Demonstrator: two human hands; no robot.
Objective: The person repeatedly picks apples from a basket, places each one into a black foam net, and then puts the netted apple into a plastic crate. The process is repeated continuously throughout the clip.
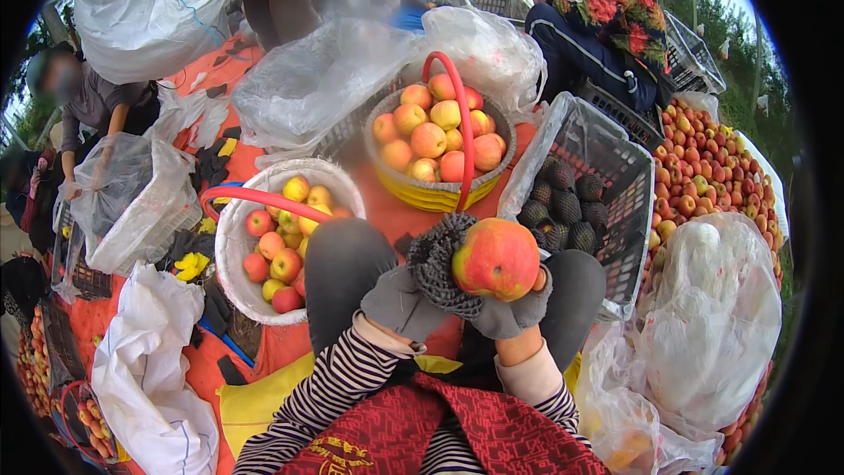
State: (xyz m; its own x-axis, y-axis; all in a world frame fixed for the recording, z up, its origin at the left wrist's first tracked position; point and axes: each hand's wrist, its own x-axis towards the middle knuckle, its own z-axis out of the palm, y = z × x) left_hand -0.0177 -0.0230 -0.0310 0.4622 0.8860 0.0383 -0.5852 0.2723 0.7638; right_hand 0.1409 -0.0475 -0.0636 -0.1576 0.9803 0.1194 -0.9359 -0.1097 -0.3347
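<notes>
Both hands wear grey gloves and meet in front of the knees. My right hand (517, 307) is closed around the underside of a large red-and-yellow apple (497, 258), with a bare fingertip showing at its right. My left hand (400, 303) holds a dark grey foam net sleeve (443, 264) against the apple's left side; its fingers are partly hidden by the net. Beyond them stands a basket of apples (440, 201) with a red handle. A white-lined basket (227, 257) with more apples is at the left. Net-wrapped fruit (566, 206) lies in a plastic-lined black crate (643, 237) at the right.
A large apple pile (712, 165) lies at the far right, beside clear plastic bags (712, 316). A white woven sack (148, 369) lies at the left, near a lined crate (142, 218). One person (109, 95) works at the upper left; another (606, 33) sits at the upper right.
</notes>
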